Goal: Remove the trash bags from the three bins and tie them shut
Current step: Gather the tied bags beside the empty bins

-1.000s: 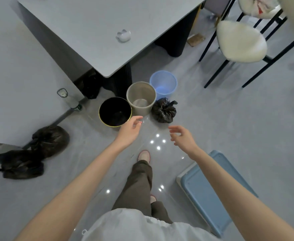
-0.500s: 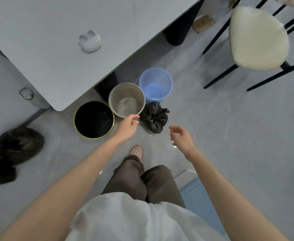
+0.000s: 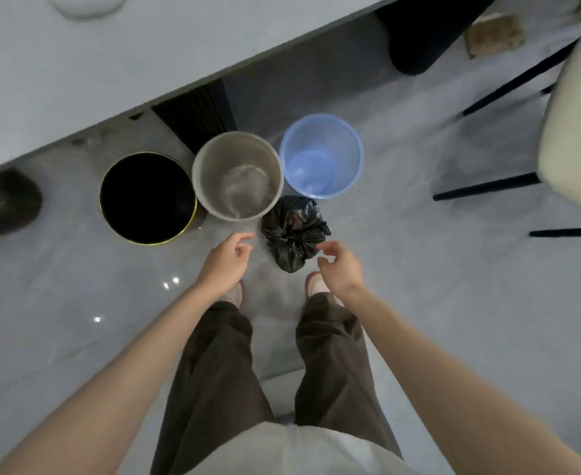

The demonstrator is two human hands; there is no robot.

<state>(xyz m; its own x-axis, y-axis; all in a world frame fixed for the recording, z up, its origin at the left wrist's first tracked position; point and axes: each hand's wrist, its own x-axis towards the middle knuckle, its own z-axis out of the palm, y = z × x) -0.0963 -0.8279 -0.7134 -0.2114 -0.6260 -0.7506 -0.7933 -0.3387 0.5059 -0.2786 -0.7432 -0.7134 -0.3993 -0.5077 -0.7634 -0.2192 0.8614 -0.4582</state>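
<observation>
At frame centre, a tied black bag sits on the floor below the grey bin and blue bin. Left hand and right hand flank it, fingers loosely curled, holding nothing. Black bin stands left.

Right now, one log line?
left hand open | right hand open | black bag tied, on floor | grey bin, blue bin bagless

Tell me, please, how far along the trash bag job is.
Done: grey bin and blue bin stand bare, and a tied black bag lies before them. In hand: nothing; left hand and right hand hover empty beside it. Left: black bin is too dark to judge.
</observation>
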